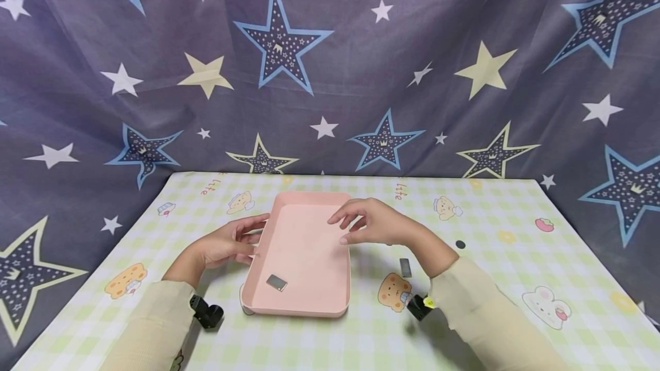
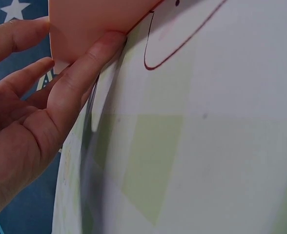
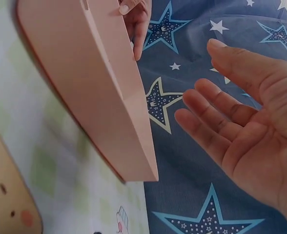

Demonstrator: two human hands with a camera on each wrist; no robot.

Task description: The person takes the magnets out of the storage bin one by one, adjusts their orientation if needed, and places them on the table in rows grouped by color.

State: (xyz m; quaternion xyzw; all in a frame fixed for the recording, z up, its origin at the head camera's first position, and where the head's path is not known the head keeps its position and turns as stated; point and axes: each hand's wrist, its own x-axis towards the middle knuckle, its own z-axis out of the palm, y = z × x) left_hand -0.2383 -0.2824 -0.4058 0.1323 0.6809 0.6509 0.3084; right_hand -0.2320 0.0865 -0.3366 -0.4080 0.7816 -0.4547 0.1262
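A shallow pink tray (image 1: 309,256) sits on the checked cloth, with a small dark grey rectangular piece (image 1: 277,283) flat near its front left corner. My left hand (image 1: 229,239) touches the tray's left side; in the left wrist view its thumb (image 2: 102,51) presses the outer wall. Over the tray's right rim hovers my right hand (image 1: 368,222), fingers loosely bent and holding nothing. Its spread fingers are apart from the tray in the right wrist view. Right of the tray lies another dark grey rectangular piece (image 1: 405,268).
A small black disc (image 1: 460,244) lies on the cloth beyond my right forearm. The table (image 1: 515,256) has a printed checked cover, and a star-patterned curtain (image 1: 330,73) hangs behind it. Black devices (image 1: 207,312) are strapped at both wrists.
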